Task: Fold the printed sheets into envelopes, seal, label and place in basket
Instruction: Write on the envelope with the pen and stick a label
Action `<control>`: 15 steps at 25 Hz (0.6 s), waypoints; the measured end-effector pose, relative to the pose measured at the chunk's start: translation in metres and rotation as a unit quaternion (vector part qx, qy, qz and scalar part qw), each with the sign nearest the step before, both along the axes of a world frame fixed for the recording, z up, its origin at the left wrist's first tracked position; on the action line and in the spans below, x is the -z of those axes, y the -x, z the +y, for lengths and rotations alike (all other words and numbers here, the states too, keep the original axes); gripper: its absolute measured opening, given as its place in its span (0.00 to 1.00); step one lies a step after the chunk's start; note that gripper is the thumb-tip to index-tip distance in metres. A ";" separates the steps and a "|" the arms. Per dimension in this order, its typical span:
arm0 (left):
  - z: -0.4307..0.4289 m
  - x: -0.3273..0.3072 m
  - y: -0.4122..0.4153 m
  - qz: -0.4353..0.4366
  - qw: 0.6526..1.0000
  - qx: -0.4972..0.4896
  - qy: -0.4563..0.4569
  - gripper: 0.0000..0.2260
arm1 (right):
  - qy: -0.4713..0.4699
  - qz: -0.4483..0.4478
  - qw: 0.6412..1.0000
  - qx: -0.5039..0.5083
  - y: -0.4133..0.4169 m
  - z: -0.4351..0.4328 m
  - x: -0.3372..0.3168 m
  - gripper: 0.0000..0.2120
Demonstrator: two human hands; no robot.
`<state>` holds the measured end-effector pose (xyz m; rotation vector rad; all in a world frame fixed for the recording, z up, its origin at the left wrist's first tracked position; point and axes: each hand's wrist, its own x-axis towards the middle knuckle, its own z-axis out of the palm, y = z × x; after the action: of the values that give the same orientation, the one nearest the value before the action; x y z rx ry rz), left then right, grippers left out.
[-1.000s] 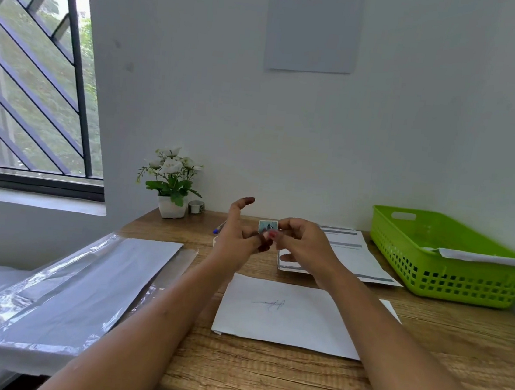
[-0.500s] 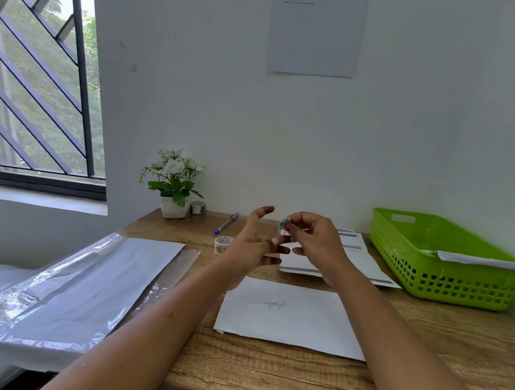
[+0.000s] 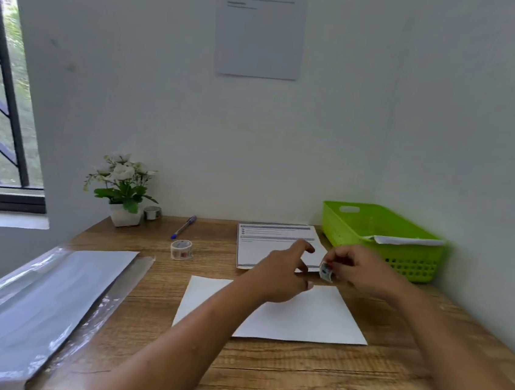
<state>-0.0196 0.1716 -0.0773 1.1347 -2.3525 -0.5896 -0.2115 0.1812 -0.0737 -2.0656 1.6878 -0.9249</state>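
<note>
Two hands meet above the table: the right hand [image 3: 359, 270] pinches a small piece of patterned tape [image 3: 326, 271] between thumb and fingertips, held in the air over the far right corner of the white envelope [image 3: 294, 316]. The left hand [image 3: 282, 275] hovers just beside it, fingers loosely spread, holding nothing. Behind them lie the printed sheets [image 3: 262, 244]. The green basket [image 3: 357, 227] stands at the right with a white paper [image 3: 407, 241] lying in it. Leftward on the wooden table [image 3: 294, 376] sit a tape roll [image 3: 181, 248] and a pen [image 3: 184, 227].
</note>
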 end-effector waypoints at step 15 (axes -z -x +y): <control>0.006 0.032 0.006 -0.078 0.989 -0.019 0.121 0.19 | 0.026 0.157 0.987 -0.024 0.001 -0.011 0.022 0.10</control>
<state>-0.0257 0.1781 -0.1090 1.1456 -2.4462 -0.2003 -0.2127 0.1699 -0.0962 -2.3764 1.7689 -0.6614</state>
